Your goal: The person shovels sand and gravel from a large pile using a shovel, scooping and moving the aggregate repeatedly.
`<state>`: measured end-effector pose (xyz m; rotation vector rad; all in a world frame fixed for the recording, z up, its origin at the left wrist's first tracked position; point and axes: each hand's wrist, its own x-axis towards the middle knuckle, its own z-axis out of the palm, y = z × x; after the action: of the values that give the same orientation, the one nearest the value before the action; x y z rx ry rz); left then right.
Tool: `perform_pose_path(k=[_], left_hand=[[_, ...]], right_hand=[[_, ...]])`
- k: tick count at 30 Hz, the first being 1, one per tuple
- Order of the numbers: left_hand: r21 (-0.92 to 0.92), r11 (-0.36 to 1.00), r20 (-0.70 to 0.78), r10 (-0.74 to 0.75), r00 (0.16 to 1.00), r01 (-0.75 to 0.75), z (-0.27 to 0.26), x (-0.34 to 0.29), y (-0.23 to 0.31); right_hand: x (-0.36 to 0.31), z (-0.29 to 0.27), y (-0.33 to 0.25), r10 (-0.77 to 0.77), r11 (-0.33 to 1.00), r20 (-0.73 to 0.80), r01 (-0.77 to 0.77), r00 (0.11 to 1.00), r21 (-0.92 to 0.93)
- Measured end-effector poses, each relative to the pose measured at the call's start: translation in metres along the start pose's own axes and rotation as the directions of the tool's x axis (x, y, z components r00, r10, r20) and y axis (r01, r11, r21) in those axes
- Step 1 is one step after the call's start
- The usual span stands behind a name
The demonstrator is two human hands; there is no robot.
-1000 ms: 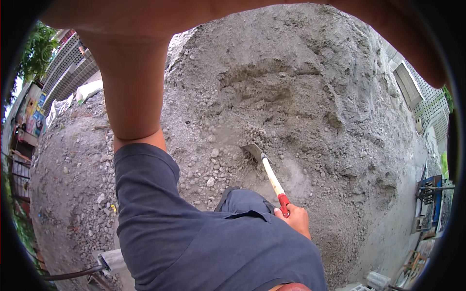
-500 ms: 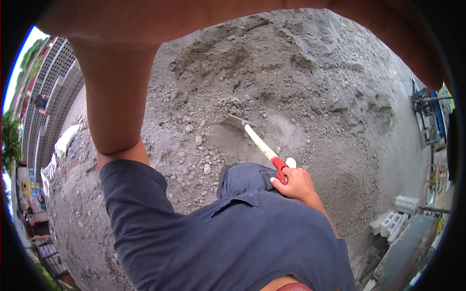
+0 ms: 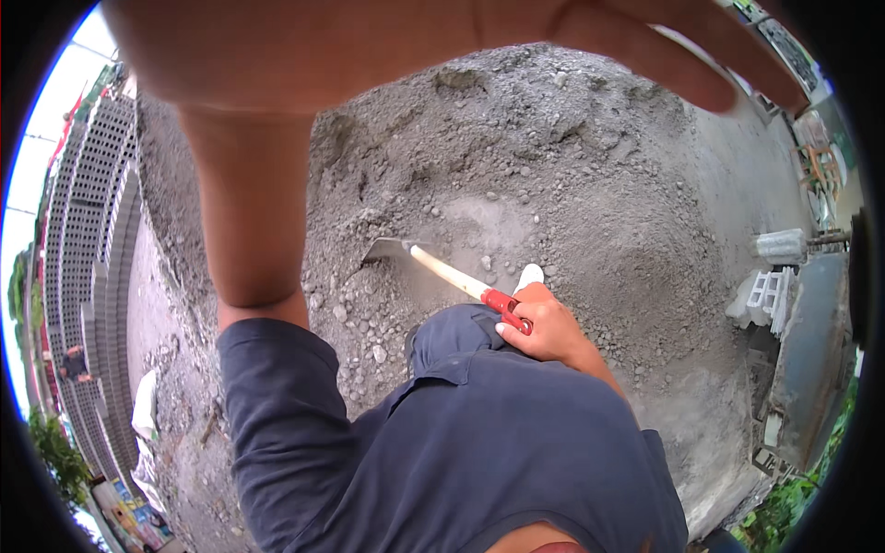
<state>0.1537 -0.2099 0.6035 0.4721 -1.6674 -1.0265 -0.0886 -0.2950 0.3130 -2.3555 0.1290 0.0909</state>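
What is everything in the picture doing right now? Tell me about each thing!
Shovel: blade dug into the gravel, handle slanting up to the right hand.
Right hand: closed on the shovel's red grip.
Left hand: raised close to the camera, open, holding nothing.
Gravel pile: heaped, with a scooped hollow by the blade.
Grey blocks: lying beside the pile.

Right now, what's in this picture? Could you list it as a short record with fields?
Setting: outdoors, a big grey gravel and sand pile
Right hand: grips the red grip of a shovel
Shovel blade: dug into the pile
Left hand: raised close to the camera, fingers spread, holding nothing
Clothing: dark blue sleeve
Nearby: concrete blocks at right
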Motion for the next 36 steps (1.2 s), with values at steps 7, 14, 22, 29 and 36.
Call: perform_pose_path(k=[7,14,22,29,36], left_hand=[[-0.214,0.762,-0.759,-0.523,0.387,0.611,-0.087,-0.088,-0.274],[-0.857,0.393,-0.494,-0.813,-0.310,0.334,0.037,-0.235,-0.449],[-0.814,0.510,-0.580,-0.682,-0.446,0.279,-0.059,-0.222,-0.427],[-0.742,0.559,-0.657,-0.715,-0.240,0.369,-0.174,-0.199,-0.508],[-0.472,-0.022,-0.451,-0.853,-0.263,0.881,-0.273,-0.200,-0.573]], right_hand=[[0.031,-0.074,0.067,0.071,0.990,0.131,-0.086,0.989,0.109],[0.087,-0.164,0.123,0.036,0.992,0.005,-0.037,0.999,0.122],[0.183,-0.206,0.159,0.132,0.975,0.066,-0.141,0.989,0.172],[0.292,-0.234,0.160,0.234,0.896,0.225,-0.300,0.946,0.327],[0.393,-0.306,0.144,0.077,0.957,0.462,-0.196,0.883,0.214]])
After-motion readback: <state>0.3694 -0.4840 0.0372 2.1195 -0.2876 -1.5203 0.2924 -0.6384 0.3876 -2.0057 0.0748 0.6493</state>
